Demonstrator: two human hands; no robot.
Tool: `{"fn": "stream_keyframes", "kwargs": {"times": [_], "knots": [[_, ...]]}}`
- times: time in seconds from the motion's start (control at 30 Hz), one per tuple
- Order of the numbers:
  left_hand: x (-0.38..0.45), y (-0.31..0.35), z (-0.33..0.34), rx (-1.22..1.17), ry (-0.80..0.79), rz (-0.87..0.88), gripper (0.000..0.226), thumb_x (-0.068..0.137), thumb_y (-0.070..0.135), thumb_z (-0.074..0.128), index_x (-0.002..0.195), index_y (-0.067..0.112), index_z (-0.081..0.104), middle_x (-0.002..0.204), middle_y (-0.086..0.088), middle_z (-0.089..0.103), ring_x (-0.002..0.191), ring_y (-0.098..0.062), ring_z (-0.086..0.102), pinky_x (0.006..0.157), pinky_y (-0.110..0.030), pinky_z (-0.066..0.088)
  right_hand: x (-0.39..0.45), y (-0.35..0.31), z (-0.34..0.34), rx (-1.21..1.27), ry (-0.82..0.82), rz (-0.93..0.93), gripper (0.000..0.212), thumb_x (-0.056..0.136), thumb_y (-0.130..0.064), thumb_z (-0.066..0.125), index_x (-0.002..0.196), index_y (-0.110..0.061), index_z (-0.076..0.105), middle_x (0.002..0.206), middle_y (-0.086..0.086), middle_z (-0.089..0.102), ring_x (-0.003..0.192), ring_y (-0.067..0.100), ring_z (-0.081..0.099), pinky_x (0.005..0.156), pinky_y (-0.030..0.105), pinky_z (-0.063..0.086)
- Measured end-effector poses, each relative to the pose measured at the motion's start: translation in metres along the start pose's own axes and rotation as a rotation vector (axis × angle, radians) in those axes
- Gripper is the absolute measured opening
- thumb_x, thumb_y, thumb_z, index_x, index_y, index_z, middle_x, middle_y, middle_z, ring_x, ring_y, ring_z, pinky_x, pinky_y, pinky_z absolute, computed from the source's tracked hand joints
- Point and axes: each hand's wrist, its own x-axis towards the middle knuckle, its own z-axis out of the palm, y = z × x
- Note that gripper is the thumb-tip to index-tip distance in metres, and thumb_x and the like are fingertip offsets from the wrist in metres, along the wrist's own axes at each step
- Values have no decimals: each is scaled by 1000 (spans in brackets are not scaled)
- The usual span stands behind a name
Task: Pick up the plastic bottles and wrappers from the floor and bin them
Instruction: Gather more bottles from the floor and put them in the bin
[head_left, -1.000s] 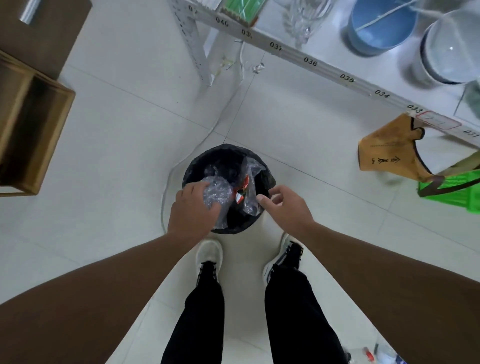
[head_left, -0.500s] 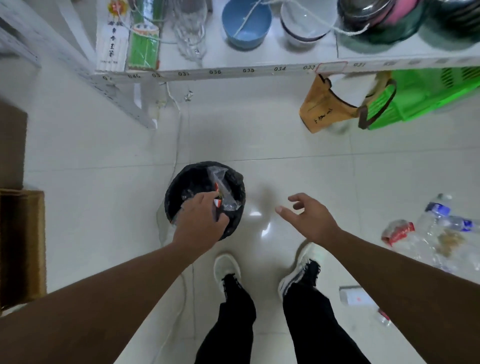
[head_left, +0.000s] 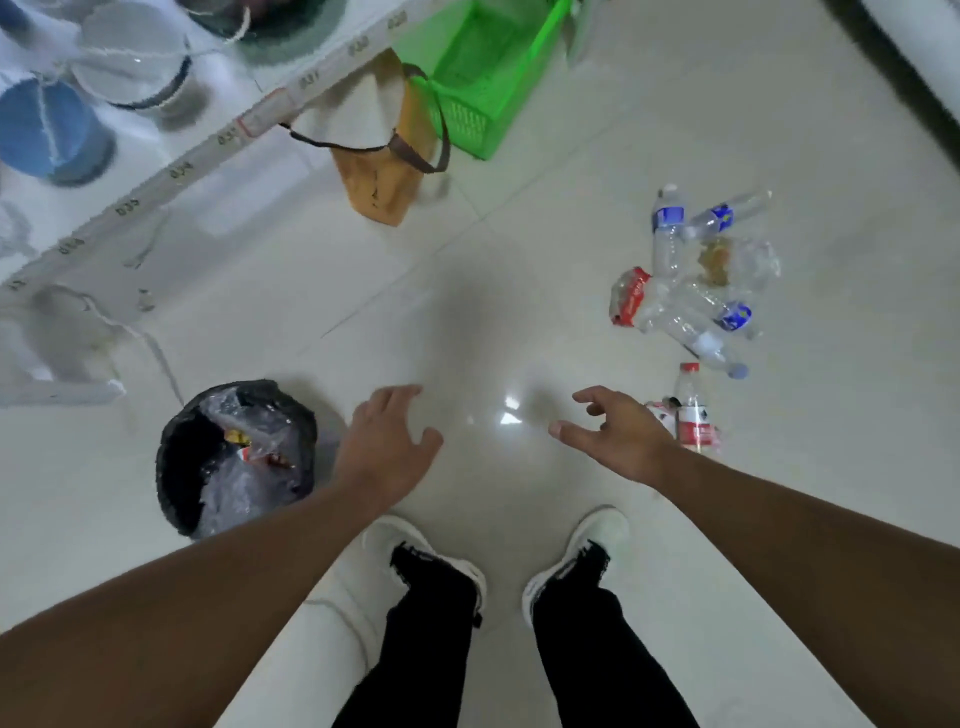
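Both hands are empty, fingers loosely spread, held out over bare floor in the middle of the frame. The left hand sits palm down left of centre, its forearm running in from the lower left corner. The right hand sits right of centre with thumb and fingers parted and pointing left, its forearm coming in from the lower right.

Just left of the left hand stands the bin, lined with a black bag and holding crumpled clear plastic with red and yellow scraps; what exactly those pieces are is hard to tell. Just beyond the right hand, at its right edge, an upright bottle with a red label stands beside a red-and-white wrapper, which the hand partly hides. Further up and right lies a pile of clear plastic bottles, several with blue labels, mixed with a red-edged wrapper; the count is unclear because they overlap.

At the bottom centre are two white shoes and black trouser legs. In the upper left, a white shelf with numbered tags carries blurred bowls; a brown bag and a green basket sit at upper centre.
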Motion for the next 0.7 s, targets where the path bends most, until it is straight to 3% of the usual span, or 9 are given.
{"fn": "stream_keyframes", "kwargs": {"times": [0.4, 0.57, 0.7], "knots": [[-2, 244, 120, 216, -216, 280, 63, 97, 41, 64, 157, 31, 47, 159, 2, 47, 143, -25, 43, 112, -43, 44, -91, 239, -122, 283, 225, 289, 83, 79, -72, 79, 148, -30, 58, 140, 1, 62, 126, 18, 61, 94, 30, 44], [5, 306, 164, 253, -239, 328, 64, 95, 42, 66, 156, 29, 48, 157, 1, 48, 141, -27, 45, 111, -43, 45, -107, 293, -128, 365, 245, 364, 84, 77, -73, 80, 146, -30, 59, 141, 3, 62, 127, 19, 61, 100, 34, 48], [8, 325, 185, 249, -297, 304, 74, 87, 55, 60, 156, 33, 45, 157, 2, 47, 141, -25, 45, 110, -46, 47, -107, 306, -125, 403, 263, 394, 81, 78, -70, 81, 144, -29, 59, 138, 4, 63, 122, 17, 61, 94, 31, 45]]}}
